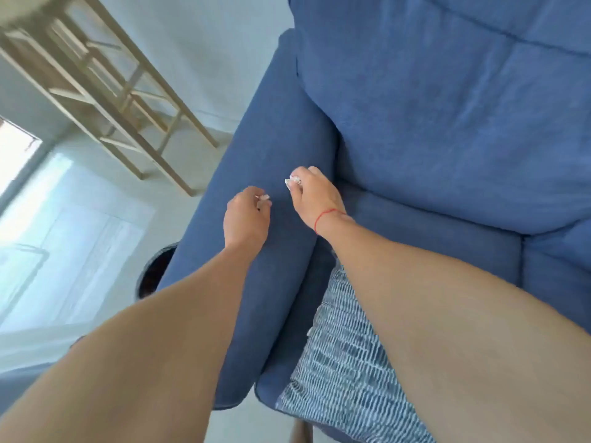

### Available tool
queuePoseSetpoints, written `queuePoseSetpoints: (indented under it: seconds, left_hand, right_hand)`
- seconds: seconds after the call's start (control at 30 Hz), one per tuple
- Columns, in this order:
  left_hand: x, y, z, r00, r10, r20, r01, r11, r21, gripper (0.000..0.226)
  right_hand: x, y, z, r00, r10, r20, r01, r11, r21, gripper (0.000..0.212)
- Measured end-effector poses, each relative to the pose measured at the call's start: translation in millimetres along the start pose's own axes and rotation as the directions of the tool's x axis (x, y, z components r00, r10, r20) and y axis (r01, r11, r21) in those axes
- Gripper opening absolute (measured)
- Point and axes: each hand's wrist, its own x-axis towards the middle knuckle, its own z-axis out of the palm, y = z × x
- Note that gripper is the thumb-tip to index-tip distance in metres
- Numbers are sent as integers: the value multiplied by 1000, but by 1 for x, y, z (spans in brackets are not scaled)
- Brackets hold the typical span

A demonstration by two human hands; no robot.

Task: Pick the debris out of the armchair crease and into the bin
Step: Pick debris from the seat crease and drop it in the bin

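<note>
Both my hands hover over the left armrest [256, 129] of a blue armchair. My right hand [315, 195], with a red thread at the wrist, pinches a crumpled whitish scrap of debris [292, 181] between its fingertips. My left hand [246, 217] is curled and holds a smaller whitish scrap [263, 197] at its fingertips. The crease [337, 174] between armrest and seat cushion runs just right of my right hand. A dark round bin [156, 270] stands on the floor left of the armrest, half hidden by it.
A patterned blue-and-white cushion [339, 362] lies on the seat under my right forearm. A light wooden table frame [105, 87] stands on the pale floor at the upper left. Bright light falls across the floor at the left.
</note>
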Motion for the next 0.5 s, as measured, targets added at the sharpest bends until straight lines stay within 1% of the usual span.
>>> queuePoseSetpoints:
  seconds: [0.17, 0.27, 0.37, 0.43, 0.5]
  left_hand:
    - [17, -68, -79, 972, -166, -165, 150, 983, -103, 19]
    - [11, -119, -119, 947, -282, -155, 267, 957, -113, 22]
    - [-3, -172, -146, 892, -424, -156, 412, 905, -103, 24]
    - [-11, -197, -155, 864, -479, -156, 465, 877, -118, 22]
    - [-15, -212, -161, 849, -508, -142, 491, 860, -140, 19]
  right_hand:
    - [4, -84, 59, 987, -118, 106, 119, 993, -3, 29]
    - [1, -125, 95, 962, -194, 191, 201, 979, -19, 28]
    - [-8, -159, 130, 935, -219, 279, 238, 971, -35, 29]
    - [-15, -175, 151, 923, -215, 319, 243, 969, -49, 23]
    - [-21, -188, 169, 912, -204, 355, 237, 970, -50, 17]
